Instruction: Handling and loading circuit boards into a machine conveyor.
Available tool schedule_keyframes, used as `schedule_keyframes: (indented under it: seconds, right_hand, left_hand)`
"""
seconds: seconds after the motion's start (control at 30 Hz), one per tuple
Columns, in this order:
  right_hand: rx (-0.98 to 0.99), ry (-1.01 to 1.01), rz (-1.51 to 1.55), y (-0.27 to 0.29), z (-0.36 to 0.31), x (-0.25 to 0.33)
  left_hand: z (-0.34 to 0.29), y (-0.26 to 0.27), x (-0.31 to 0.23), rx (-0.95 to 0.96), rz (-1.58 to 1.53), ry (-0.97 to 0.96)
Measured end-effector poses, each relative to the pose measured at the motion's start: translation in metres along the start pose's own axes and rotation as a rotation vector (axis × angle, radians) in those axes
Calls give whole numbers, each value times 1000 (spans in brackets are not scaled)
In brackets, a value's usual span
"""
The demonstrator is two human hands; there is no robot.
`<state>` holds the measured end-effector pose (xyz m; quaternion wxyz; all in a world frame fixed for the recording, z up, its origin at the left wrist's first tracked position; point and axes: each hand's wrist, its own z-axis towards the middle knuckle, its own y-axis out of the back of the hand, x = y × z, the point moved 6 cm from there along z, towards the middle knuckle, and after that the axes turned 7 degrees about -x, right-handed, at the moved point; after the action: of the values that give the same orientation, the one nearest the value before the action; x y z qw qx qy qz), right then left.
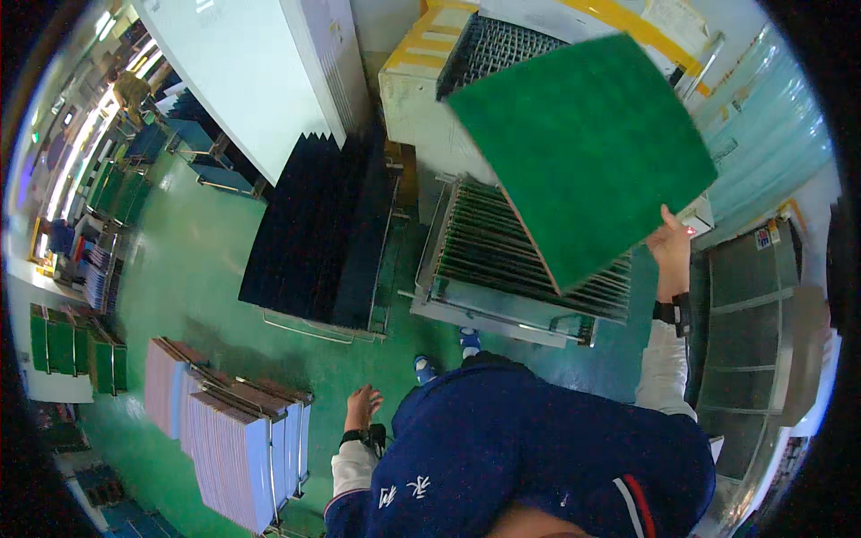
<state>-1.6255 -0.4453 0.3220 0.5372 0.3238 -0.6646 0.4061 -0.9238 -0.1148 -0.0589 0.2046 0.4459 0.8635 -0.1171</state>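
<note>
My right hand (671,244) is raised and grips the lower right corner of a large green square panel (583,148), held tilted in the air above a slotted metal rack (520,260) that holds several green panels on edge. My left hand (361,405) hangs down at my side near my hip, fingers loosely apart, holding nothing. Both wrists wear dark bands over white sleeves.
A cart of black sheets (323,233) stands left of the rack. Stacks of pale pink and white sheets (233,430) sit at the lower left on the green floor (188,278). A grey machine cabinet (744,350) is on the right, a white cabinet (251,72) behind.
</note>
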Motion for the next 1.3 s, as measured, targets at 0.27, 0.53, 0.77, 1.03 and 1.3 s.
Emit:
schedule_keyframes:
  seconds: [0.27, 0.53, 0.77, 1.03, 1.3]
  right_hand:
    - [30, -168, 376, -78, 148, -76]
    - [168, -390, 196, -149, 237, -73]
    - [174, 40, -313, -147, 291, -55]
    - [-7, 899, -1397, -192, 285, -37]
    - [65, 643, -1639, -184, 340, -44]
  left_hand:
    - [-26, -17, 6, -146, -59, -36]
    - [-76, -51, -2, -158, -163, -109]
    - [-83, -65, 19, -231, -186, -80]
    - [-70, -49, 38, -131, 224, -515]
    - [-107, -89, 20, -362, -270, -142]
